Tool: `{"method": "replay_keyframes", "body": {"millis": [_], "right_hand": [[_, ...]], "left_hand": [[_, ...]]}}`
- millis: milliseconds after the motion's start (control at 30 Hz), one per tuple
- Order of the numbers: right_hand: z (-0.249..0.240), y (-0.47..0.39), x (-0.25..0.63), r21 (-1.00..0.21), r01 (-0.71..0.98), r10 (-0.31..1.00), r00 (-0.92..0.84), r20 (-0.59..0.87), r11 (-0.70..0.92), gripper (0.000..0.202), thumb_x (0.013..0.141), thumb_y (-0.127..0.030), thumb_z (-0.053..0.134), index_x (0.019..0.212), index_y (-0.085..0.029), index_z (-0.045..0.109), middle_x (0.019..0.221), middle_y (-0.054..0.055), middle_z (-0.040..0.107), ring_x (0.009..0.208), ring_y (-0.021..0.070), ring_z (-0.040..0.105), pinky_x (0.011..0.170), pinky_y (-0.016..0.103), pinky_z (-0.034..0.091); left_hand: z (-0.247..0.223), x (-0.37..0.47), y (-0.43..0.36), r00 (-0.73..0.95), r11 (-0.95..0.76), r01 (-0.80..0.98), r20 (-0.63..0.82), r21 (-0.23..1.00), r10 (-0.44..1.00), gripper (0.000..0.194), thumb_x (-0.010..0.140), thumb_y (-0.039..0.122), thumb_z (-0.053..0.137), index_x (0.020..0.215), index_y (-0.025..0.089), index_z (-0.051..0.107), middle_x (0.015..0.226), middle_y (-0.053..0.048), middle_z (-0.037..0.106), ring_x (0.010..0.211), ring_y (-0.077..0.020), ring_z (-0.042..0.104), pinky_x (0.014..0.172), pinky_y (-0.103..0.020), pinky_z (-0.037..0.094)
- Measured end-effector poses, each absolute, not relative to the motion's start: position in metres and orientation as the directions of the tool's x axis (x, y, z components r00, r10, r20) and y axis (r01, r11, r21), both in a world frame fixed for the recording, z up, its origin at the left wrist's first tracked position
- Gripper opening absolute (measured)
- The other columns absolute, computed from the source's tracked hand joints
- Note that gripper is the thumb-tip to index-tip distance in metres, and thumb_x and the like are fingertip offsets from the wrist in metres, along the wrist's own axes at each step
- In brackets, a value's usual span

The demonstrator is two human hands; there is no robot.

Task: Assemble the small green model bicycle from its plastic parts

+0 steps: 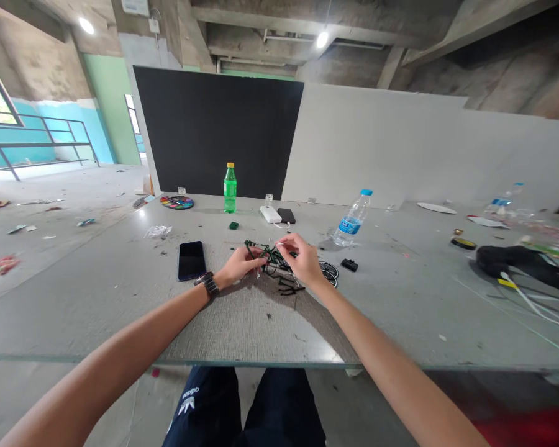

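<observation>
A small dark green model bicycle frame is held just above the table in my left hand, with the thumb and fingers closed on its left end. My right hand is at the frame's upper right side, thumb and forefinger pinched on a small whitish piece too tiny to name. Small spoked wheels lie beside my right wrist, partly hidden by it. Thin black parts rest on the table below the frame.
A phone lies left of my left hand. Behind stand a green bottle, a white power bank and a tilted water bottle. A small black part lies to the right, and a black strap-like item farther right.
</observation>
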State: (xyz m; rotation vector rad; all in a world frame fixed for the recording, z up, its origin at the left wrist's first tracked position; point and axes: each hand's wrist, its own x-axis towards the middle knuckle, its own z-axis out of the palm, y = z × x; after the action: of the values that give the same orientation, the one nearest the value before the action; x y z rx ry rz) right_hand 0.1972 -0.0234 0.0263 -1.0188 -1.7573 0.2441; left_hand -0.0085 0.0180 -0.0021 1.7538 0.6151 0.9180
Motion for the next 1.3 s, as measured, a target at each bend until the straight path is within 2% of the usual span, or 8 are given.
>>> {"method": "replay_keyframes", "body": {"millis": [100, 300, 467, 633, 833, 1100, 1300], "right_hand": [[0.0235, -0.0206, 0.1985, -0.535, 0.549, 0.709, -0.161, 0.686, 0.642, 0.023, 0.097, -0.042, 0.058, 0.109, -0.023, 0.065, 0.101, 0.006, 0.076, 0.094, 0.0221, 0.074, 0.085, 0.035, 0.058], [0.0172, -0.0181, 0.1984, -0.405, 0.652, 0.667, -0.212, 0.715, 0.641, 0.019, 0.096, -0.041, 0.062, 0.103, -0.024, 0.067, 0.086, 0.003, 0.073, 0.081, 0.0204, 0.07, 0.078, 0.033, 0.054], [0.0185, -0.0197, 0.1937, -0.391, 0.641, 0.635, -0.197, 0.747, 0.66, 0.016, 0.095, -0.037, 0.063, 0.102, -0.023, 0.068, 0.089, 0.004, 0.073, 0.08, 0.0196, 0.069, 0.079, 0.032, 0.053], [0.0174, -0.0198, 0.1912, -0.388, 0.64, 0.644, -0.225, 0.731, 0.664, 0.017, 0.097, -0.036, 0.06, 0.106, -0.024, 0.068, 0.092, 0.004, 0.074, 0.082, 0.0199, 0.07, 0.08, 0.033, 0.054], [0.0181, -0.0222, 0.1906, -0.391, 0.638, 0.658, -0.249, 0.711, 0.664, 0.012, 0.096, -0.028, 0.059, 0.103, -0.025, 0.068, 0.092, 0.002, 0.074, 0.079, 0.0175, 0.07, 0.078, 0.031, 0.054], [0.0195, -0.0247, 0.1928, -0.374, 0.639, 0.635, -0.239, 0.735, 0.673, 0.012, 0.095, -0.027, 0.059, 0.103, -0.025, 0.068, 0.091, 0.003, 0.073, 0.076, 0.017, 0.069, 0.075, 0.03, 0.055], [0.0196, -0.0234, 0.1943, -0.418, 0.635, 0.682, -0.244, 0.689, 0.649, 0.012, 0.095, -0.028, 0.06, 0.102, -0.025, 0.069, 0.092, 0.004, 0.072, 0.078, 0.0164, 0.069, 0.072, 0.028, 0.056]], "left_hand": [[-0.0017, -0.0085, 0.0187, 0.605, -0.367, -0.01, 0.298, 0.93, 0.738, 0.041, 0.083, 0.048, 0.07, 0.098, 0.01, 0.071, 0.071, -0.003, 0.063, 0.059, -0.0112, 0.055, 0.054, -0.023, 0.039], [0.0009, -0.009, 0.0168, 0.625, -0.367, 0.008, 0.282, 0.93, 0.728, 0.042, 0.082, 0.047, 0.071, 0.102, 0.01, 0.072, 0.076, -0.004, 0.065, 0.061, -0.0109, 0.055, 0.055, -0.023, 0.038], [0.0001, -0.0086, 0.0167, 0.644, -0.382, 0.049, 0.264, 0.923, 0.718, 0.04, 0.084, 0.043, 0.069, 0.105, 0.01, 0.073, 0.084, -0.007, 0.07, 0.063, -0.0113, 0.055, 0.054, -0.022, 0.037], [-0.0003, -0.0066, 0.0168, 0.656, -0.379, 0.008, 0.281, 0.926, 0.701, 0.04, 0.083, 0.043, 0.071, 0.104, 0.01, 0.073, 0.091, -0.008, 0.071, 0.063, -0.011, 0.056, 0.058, -0.023, 0.041], [-0.0003, -0.0076, 0.0171, 0.653, -0.413, 0.065, 0.274, 0.909, 0.706, 0.039, 0.085, 0.046, 0.068, 0.1, 0.01, 0.073, 0.072, -0.003, 0.065, 0.056, -0.0098, 0.051, 0.051, -0.022, 0.033], [-0.003, -0.0079, 0.018, 0.644, -0.408, 0.06, 0.277, 0.911, 0.714, 0.041, 0.085, 0.045, 0.068, 0.107, 0.011, 0.073, 0.075, -0.004, 0.066, 0.057, -0.01, 0.051, 0.053, -0.022, 0.036], [-0.0081, -0.0078, 0.023, 0.644, -0.421, 0.053, 0.291, 0.906, 0.707, 0.043, 0.085, 0.047, 0.068, 0.106, 0.01, 0.073, 0.071, -0.003, 0.064, 0.056, -0.0101, 0.05, 0.052, -0.023, 0.035]]}}
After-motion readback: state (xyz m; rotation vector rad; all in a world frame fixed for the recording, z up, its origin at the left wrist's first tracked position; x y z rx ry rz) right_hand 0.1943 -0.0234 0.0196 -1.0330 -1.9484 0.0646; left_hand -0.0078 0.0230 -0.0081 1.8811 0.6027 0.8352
